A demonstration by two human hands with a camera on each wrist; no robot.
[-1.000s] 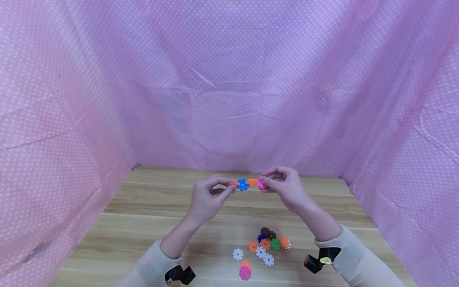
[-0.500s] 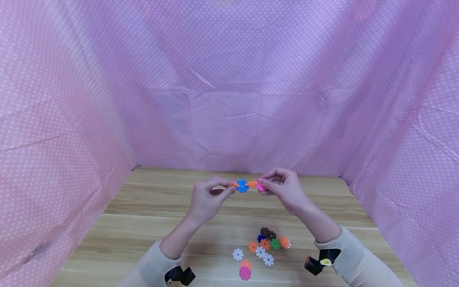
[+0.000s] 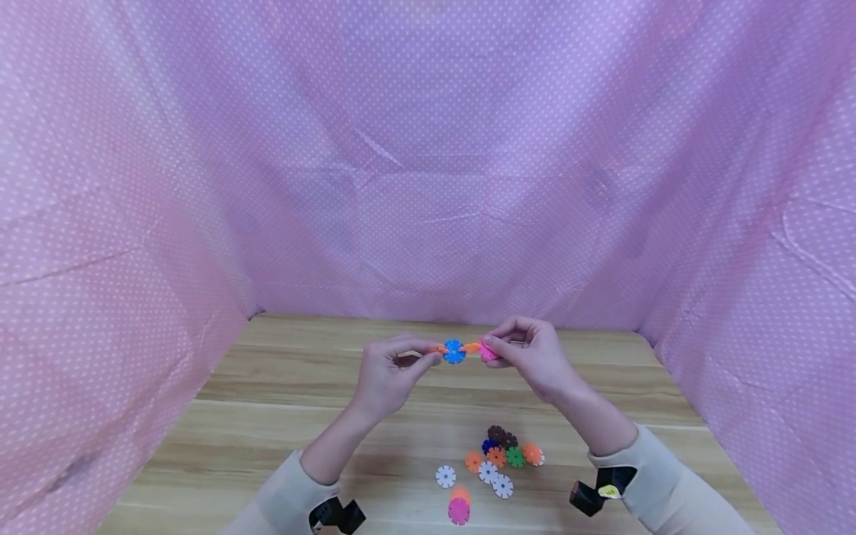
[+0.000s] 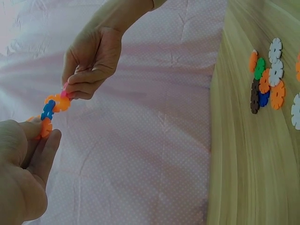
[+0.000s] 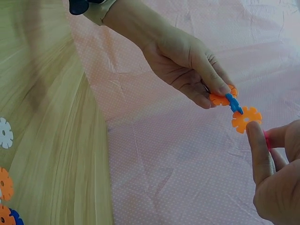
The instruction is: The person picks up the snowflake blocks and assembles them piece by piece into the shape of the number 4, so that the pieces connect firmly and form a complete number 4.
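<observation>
Between my two hands a short chain of notched plastic discs is held up above the table. My left hand (image 3: 391, 375) pinches the orange disc (image 5: 218, 99) at one end between thumb and fingers. A blue disc (image 3: 455, 351) is slotted onto it, followed by a second orange disc (image 5: 247, 119). At the other end my right hand (image 3: 535, 357) pinches a pink disc (image 3: 489, 351), partly hidden by the thumb and fingers. In the left wrist view the blue disc stands edge-on between the two orange ones.
On the wooden table (image 3: 267, 416) lie loose discs: white (image 3: 445, 476), green (image 3: 514, 456), brown (image 3: 495, 433), dark blue (image 3: 489, 446) and several orange. Nearer, a pink disc (image 3: 458, 511) overlaps an orange one. Pink dotted cloth (image 3: 428, 223) surrounds the table on three sides.
Both hands have come slightly lower with the disc chain. The blue disc has turned to show its flat face more fully to the head view. Loose discs stay put.
</observation>
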